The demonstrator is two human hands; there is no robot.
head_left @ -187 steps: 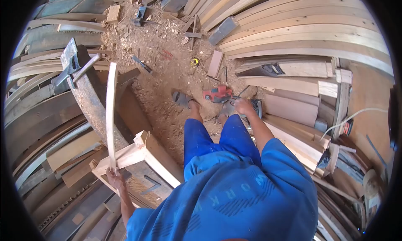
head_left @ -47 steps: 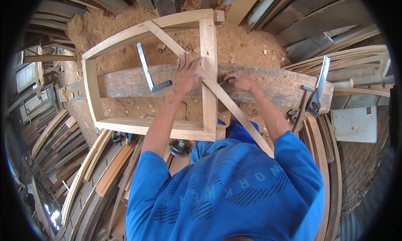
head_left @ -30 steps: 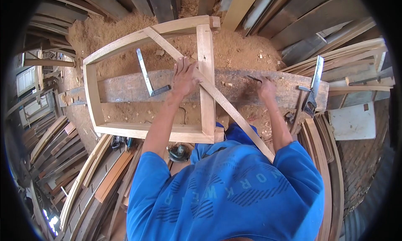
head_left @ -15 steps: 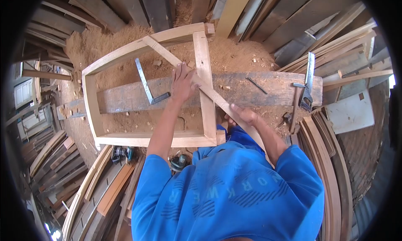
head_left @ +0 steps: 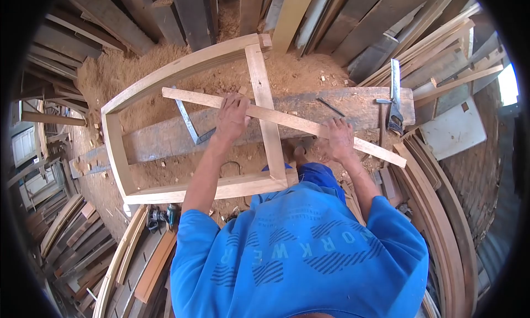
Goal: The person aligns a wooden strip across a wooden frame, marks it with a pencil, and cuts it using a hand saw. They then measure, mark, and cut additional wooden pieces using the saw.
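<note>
A long pale wooden strip lies aslant over a wooden frame with one curved side, crossing above its right-hand crosspiece. My left hand is closed over the strip from above, just left of that crosspiece. Farther along, my right hand grips the same strip, whose right end sticks out past the frame. Beneath the frame runs a weathered plank. A try square rests inside the frame, partly hidden by the strip and my left arm.
On the plank's right end are a handsaw and a hammer; a thin dark rod lies nearer the middle. Sawdust covers the ground. Boards lean behind, and curved timbers are stacked at right. A power tool sits lower left.
The strip has swung from a steep slant to a flatter one, its left end coming down off the curved side. My right hand has moved up and now holds the strip from above.
</note>
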